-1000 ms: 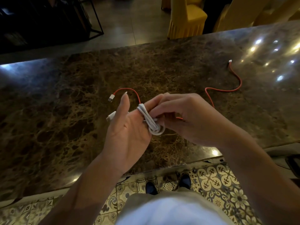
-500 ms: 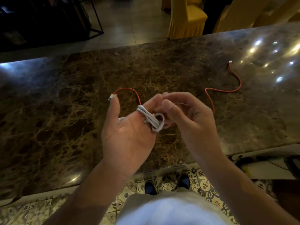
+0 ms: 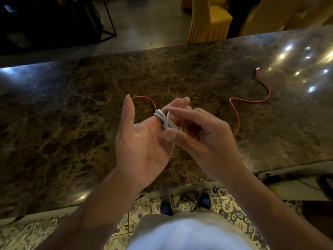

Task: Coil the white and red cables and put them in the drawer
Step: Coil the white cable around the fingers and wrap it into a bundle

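Note:
The white cable [image 3: 164,120] is wound in several loops around the straight fingers of my left hand [image 3: 142,141], which is held palm up over the counter with its thumb raised. My right hand [image 3: 212,138] pinches a strand of the white cable between thumb and forefinger at the coil's right side. The red cable [image 3: 248,100] lies loose on the marble counter [image 3: 72,114]. It snakes from a white plug at the far right, passes behind my hands, and arcs out beside my left thumb. No drawer is in view.
Yellow-covered chairs [image 3: 209,20] stand beyond the counter's far edge, with a dark metal-framed shelf [image 3: 54,20] at the far left. Under the counter's near right edge sits a pale ledge [image 3: 292,179] holding dark items. Patterned floor tiles and my shoes lie below.
My right hand has opened out from a tight clasp around the coil and now pinches a single strand. The left thumb has risen and hides the red cable's near plug.

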### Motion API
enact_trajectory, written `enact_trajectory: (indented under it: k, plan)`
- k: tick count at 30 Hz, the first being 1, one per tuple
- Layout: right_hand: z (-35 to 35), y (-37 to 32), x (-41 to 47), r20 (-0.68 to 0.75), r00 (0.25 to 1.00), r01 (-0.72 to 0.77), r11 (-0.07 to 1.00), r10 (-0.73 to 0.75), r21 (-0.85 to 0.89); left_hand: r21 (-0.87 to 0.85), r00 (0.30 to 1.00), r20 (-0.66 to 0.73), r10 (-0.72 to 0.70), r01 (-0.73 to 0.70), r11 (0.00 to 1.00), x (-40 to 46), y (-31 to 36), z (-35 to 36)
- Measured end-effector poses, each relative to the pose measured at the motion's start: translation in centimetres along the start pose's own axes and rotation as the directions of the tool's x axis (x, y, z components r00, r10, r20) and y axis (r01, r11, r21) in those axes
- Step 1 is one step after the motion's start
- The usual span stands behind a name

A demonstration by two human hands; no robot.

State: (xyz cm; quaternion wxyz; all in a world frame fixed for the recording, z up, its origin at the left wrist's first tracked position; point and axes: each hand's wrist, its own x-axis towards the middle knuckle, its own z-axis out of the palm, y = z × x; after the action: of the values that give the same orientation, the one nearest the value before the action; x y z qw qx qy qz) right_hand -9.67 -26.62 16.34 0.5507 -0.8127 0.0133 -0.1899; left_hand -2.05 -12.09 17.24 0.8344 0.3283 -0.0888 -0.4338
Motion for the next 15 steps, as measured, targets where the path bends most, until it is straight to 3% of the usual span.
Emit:
enact_trajectory:
  k: [3, 6, 9, 12, 15]
  plan:
    - [0.4, -0.2, 0.3, -0.012, 1.000, -0.027, 0.985, 0.026, -0.169, 0.013, 1.000, -0.018, 0.013, -0.013, 1.000, 0.1, 0.0, 0.0]
    - [0.1, 0.1, 0.7, 0.019, 0.995, -0.095, 0.983, 0.099, -0.158, 0.044, 0.998, -0.046, 0.040, -0.038, 0.998, 0.0, -0.1, -0.2]
    - [-0.3, 0.1, 0.8, 0.132, 0.981, -0.158, 0.983, 0.145, 0.096, 0.173, 0.995, -0.045, 0.093, -0.084, 0.981, 0.2, 0.4, -0.1]
    - [-0.5, -0.5, 1.1, 0.254, 0.954, -0.255, 0.882, 0.162, 0.396, 0.203, 0.997, 0.022, 0.074, -0.077, 0.976, 0.5, 0.7, 0.3]
    - [-1.1, -0.5, 1.2, 0.315, 0.940, -0.268, 0.861, 0.134, 0.433, 0.211, 0.999, 0.037, 0.036, -0.043, 0.976, 0.7, 0.4, 0.2]
